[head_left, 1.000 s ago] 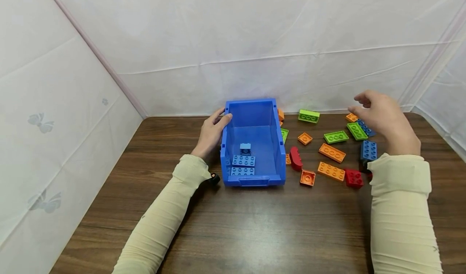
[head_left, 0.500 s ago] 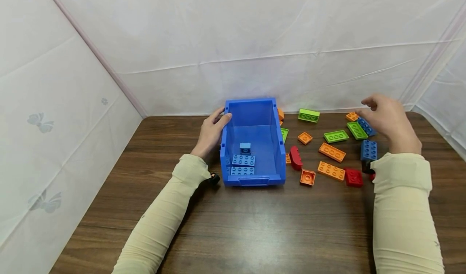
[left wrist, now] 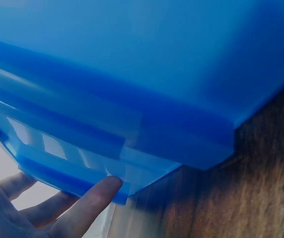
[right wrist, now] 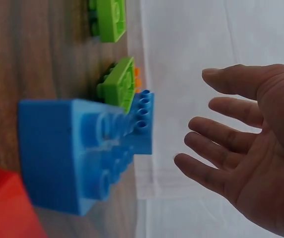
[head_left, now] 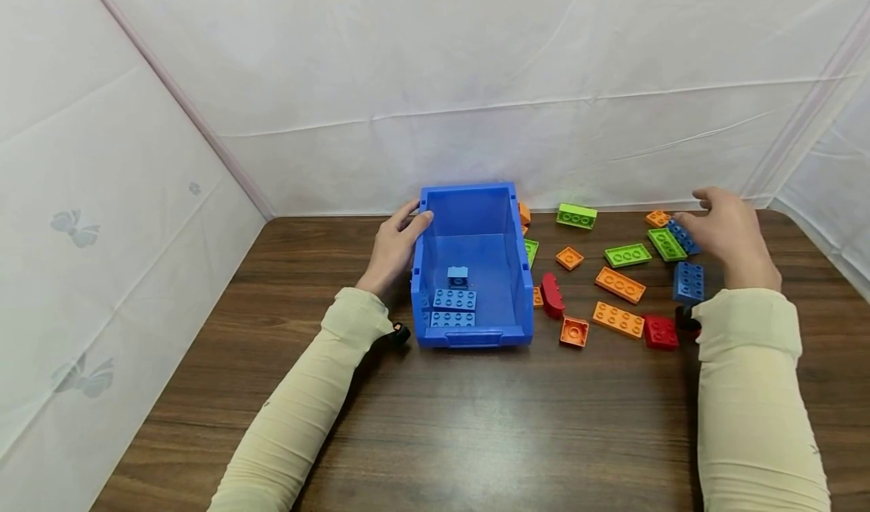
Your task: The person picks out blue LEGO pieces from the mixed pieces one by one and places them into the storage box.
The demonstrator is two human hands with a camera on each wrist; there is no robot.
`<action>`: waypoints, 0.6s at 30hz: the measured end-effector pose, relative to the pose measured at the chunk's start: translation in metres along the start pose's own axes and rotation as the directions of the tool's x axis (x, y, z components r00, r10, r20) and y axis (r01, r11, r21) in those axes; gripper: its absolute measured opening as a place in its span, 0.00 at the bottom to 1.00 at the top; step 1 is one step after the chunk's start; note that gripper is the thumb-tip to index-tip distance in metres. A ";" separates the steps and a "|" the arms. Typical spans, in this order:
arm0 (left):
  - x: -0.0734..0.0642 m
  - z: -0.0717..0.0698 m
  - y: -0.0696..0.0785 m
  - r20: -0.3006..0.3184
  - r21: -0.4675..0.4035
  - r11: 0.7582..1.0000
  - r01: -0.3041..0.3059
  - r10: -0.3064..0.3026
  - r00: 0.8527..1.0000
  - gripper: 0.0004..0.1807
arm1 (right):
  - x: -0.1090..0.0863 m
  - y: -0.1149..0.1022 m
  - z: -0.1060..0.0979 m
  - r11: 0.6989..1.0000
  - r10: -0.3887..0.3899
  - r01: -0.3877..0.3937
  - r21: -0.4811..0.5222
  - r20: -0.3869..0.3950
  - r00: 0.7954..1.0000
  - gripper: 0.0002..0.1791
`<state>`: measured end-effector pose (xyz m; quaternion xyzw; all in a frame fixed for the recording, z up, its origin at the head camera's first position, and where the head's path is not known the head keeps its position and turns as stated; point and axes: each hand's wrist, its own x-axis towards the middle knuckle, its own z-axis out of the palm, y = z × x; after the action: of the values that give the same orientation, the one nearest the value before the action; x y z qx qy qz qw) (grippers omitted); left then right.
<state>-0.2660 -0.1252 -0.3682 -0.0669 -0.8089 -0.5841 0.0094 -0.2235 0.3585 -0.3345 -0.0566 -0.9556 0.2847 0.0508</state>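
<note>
At the left side of a blue plastic bin (head_left: 474, 337), my left hand (head_left: 396, 246) grips the rim, thumb on top and fingers along the outer wall. In the left wrist view, the fingers of the left hand (left wrist: 57, 213) lie against the bin's ridged side. Blue building bricks (head_left: 455, 299) lie inside the bin, near its low front. My right hand (head_left: 735, 234) hovers over the table's right side, fingers apart and holding nothing. Beneath and left of it are a blue eight-stud brick (head_left: 689, 282) and a second blue brick (head_left: 683, 236), partly covered by the hand in the head view.
Loose bricks spread right of the bin: green (head_left: 627, 255), orange (head_left: 618, 319), red (head_left: 661, 331) and a curved red one (head_left: 553, 296). Some are partly hidden behind the bin's right wall. A white sheet (head_left: 476, 134) hangs behind the brown wooden table (head_left: 462, 421).
My right hand has moved a little to the right and lower, uncovering more of the far blue brick. The left hand and the bin have stayed put.
</note>
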 end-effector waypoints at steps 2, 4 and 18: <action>0.000 0.000 0.000 -0.003 0.010 1.000 -0.003 0.003 1.000 0.37 | 0.000 0.004 0.001 1.000 0.013 -0.013 0.004 -0.001 1.000 0.36; 0.000 0.000 0.000 -0.004 0.020 1.000 -0.005 0.005 1.000 0.37 | -0.001 0.007 0.002 0.999 0.037 -0.037 0.003 0.005 0.999 0.37; 0.001 0.000 -0.001 -0.003 0.005 1.000 -0.008 0.008 1.000 0.37 | 0.005 0.024 0.017 0.997 0.074 -0.072 -0.029 0.089 0.993 0.33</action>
<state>-0.2673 -0.1253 -0.3693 -0.0690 -0.8102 -0.5820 0.0131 -0.2285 0.3698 -0.3614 -0.0793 -0.9578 0.2764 -0.0038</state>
